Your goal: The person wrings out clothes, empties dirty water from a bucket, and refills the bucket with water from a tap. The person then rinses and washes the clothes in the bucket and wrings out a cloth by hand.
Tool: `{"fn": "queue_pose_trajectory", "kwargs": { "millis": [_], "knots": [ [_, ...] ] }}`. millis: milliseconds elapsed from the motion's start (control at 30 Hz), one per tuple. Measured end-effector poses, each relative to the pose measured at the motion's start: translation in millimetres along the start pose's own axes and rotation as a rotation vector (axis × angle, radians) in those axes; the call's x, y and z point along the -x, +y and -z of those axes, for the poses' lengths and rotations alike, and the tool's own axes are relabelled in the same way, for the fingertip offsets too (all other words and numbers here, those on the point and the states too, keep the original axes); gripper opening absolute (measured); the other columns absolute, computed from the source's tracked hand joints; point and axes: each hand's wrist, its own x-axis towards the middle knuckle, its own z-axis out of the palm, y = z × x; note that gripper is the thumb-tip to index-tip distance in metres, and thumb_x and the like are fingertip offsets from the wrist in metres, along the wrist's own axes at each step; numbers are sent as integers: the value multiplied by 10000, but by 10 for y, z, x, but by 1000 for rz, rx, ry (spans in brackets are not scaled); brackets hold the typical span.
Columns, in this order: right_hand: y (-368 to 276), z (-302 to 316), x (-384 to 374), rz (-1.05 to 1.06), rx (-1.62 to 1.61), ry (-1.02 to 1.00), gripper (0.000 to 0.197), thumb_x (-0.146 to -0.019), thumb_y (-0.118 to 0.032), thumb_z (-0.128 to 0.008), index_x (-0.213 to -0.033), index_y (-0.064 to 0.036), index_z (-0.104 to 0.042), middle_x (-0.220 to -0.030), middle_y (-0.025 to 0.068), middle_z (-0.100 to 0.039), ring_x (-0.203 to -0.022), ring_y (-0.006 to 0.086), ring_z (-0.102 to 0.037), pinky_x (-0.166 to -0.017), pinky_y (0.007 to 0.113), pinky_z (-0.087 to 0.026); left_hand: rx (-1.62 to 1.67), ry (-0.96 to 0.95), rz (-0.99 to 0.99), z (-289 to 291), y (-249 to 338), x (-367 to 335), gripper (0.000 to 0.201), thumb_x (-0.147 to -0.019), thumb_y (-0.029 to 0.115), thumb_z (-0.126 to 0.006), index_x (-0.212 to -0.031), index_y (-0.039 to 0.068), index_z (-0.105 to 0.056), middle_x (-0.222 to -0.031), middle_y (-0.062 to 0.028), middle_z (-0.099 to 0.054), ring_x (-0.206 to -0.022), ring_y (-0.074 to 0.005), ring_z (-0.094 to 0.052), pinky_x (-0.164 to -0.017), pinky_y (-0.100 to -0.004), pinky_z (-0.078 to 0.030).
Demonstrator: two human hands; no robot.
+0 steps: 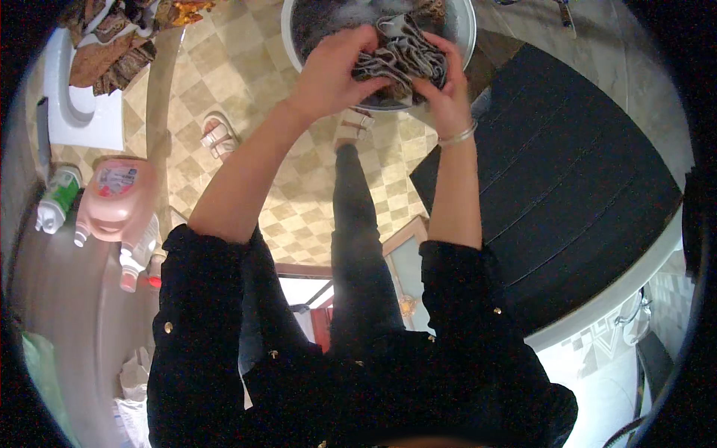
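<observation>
Between my two hands is a bunched grey-and-black patterned cloth (403,58), crumpled into folds. My left hand (334,73) grips its left side, fingers curled over the top and thumb below. From the right, my right hand (450,91) closes around the other side, with a bracelet on that wrist. The cloth is held over a round, light-rimmed basin (290,33). Inside the basin, whitish foam (351,13) and dark contents show behind my hands. What lies under the cloth is hidden.
A large black ribbed panel (575,179) lies at the right. Brown cloths (112,63) rest on a white fixture (89,131) at the upper left. Below it are a pink jug (116,198) and a green-and-white bottle (61,198). My sandalled feet stand on checkered flooring (291,201).
</observation>
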Motion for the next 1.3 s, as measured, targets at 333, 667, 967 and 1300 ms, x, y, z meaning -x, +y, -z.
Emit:
{"fn": "queue_pose_trajectory", "kwargs": {
  "millis": [333,667,967,1300],
  "knots": [
    [-31,-237,-11,201,763,-17,996,-366,-324,-846,-1178,-54,-335,-1180,197,-375,-1096,384,-366,-936,443,-320,31,-227,162,34,-14,-100,420,-555,193,-742,-841,56,-466,-764,-118,-548,-721,-313,-545,-644,-353,-441],
    [691,-675,-197,104,1083,78,709,-511,-152,-753,-1113,-71,-387,-1243,162,-325,-1104,397,-349,-896,496,-340,26,12,381,-75,-127,387,375,-680,84,-613,-1048,103,-544,-1075,-152,-527,-997,-316,-514,-843,-374,-436],
    [1930,-173,-440,-415,25,-115,596,-726,-218,-609,-1242,-98,-337,-1298,199,-314,-1179,385,-324,-924,440,-356,57,221,-134,-262,697,-471,310,-710,50,-562,-1009,132,-558,-1043,-71,-541,-989,-269,-511,-805,-342,-455],
    [1389,-304,-686,-285,798,-297,634,-755,-184,-550,-1311,-112,-255,-1346,186,-255,-1233,376,-249,-991,420,-279,-474,-5,-588,-391,1215,-1484,197,-739,322,-557,-858,182,-627,-984,39,-563,-979,-146,-501,-971,-466,-261]
  ]
}}
